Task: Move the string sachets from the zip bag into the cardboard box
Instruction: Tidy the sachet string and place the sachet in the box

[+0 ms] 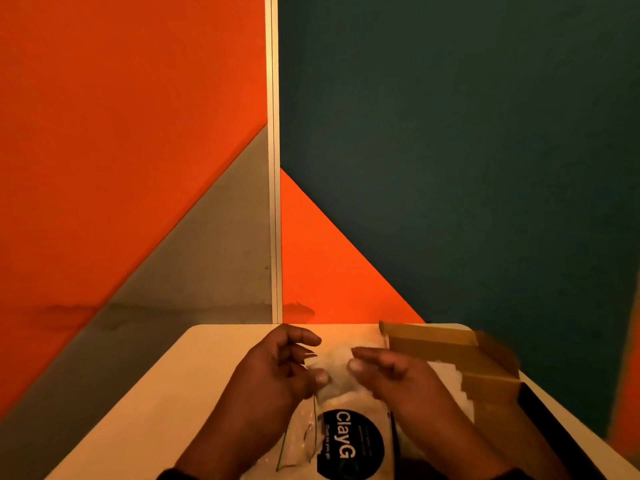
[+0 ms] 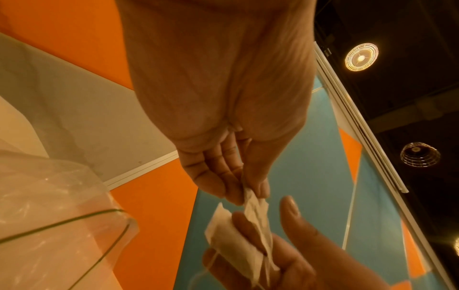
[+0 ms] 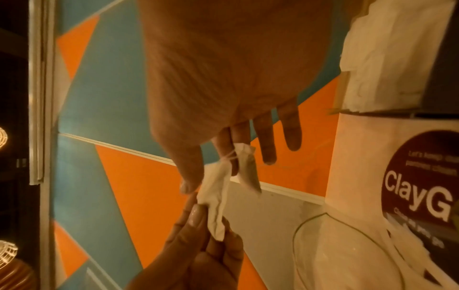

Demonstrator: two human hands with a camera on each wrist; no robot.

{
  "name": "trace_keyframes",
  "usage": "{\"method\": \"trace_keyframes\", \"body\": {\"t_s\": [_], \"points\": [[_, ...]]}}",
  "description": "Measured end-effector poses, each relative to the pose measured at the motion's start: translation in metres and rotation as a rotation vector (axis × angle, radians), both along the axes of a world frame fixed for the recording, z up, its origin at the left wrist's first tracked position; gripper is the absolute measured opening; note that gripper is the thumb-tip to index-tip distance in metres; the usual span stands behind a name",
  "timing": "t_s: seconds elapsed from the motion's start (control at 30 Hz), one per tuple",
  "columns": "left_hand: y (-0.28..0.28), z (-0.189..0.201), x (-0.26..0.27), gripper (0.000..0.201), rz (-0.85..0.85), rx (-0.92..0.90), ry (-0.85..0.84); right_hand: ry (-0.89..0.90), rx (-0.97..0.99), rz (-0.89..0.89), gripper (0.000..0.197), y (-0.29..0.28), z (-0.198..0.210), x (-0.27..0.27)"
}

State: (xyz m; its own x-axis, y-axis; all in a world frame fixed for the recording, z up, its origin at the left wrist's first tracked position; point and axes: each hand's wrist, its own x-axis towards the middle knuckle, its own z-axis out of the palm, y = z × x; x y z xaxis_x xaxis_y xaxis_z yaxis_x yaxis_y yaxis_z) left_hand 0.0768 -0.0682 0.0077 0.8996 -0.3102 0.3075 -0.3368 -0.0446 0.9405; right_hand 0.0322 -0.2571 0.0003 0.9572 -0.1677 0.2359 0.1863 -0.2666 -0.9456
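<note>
Two white string sachets [image 1: 334, 358] hang between my hands above the zip bag [image 1: 349, 438], a clear bag with a black "ClayG" label lying on the table. My left hand [image 1: 313, 362] pinches the end of one sachet [image 2: 255, 212] between thumb and fingers. My right hand [image 1: 356, 358] holds the other sachet [image 2: 231, 241] against its fingers. In the right wrist view the sachets [image 3: 216, 180] are joined by knotted string [image 3: 229, 157]. The cardboard box [image 1: 450, 344] stands open just right of my right hand.
Several white sachets [image 1: 450, 379] lie inside the box. The pale table [image 1: 173, 393] sits in a corner of orange, grey and teal wall panels [image 1: 450, 168]. The bag's open green-edged mouth [image 3: 323, 225] gapes below my hands.
</note>
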Motion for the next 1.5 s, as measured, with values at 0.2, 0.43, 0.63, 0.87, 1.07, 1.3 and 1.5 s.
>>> {"method": "trace_keyframes", "body": {"t_s": [0.2,0.43,0.63,0.87,1.07,1.3,1.5], "points": [[-0.001,-0.002,0.001,0.044,-0.045,0.052,-0.035,0.041,-0.084,0.032,0.012,0.003,0.002,-0.005],[0.006,-0.001,0.003,0.044,-0.049,0.053,-0.014,0.029,-0.01,-0.073,0.017,-0.011,0.001,0.002],[0.017,0.002,0.006,0.035,-0.028,-0.015,-0.031,0.024,-0.125,-0.246,0.021,-0.033,-0.007,0.012],[0.018,0.003,0.009,0.031,0.019,0.013,-0.048,0.037,-0.455,-0.536,0.035,-0.029,-0.003,0.011],[0.015,0.002,0.009,0.028,0.06,-0.054,-0.035,-0.138,-0.246,-0.214,0.022,-0.007,0.003,0.001],[0.004,-0.001,0.003,0.033,-0.018,-0.07,0.012,-0.012,-0.179,0.105,0.025,0.012,-0.009,0.002],[-0.004,0.001,-0.006,0.01,0.008,0.171,-0.05,-0.03,-0.249,0.073,0.009,0.011,-0.005,-0.002]]}}
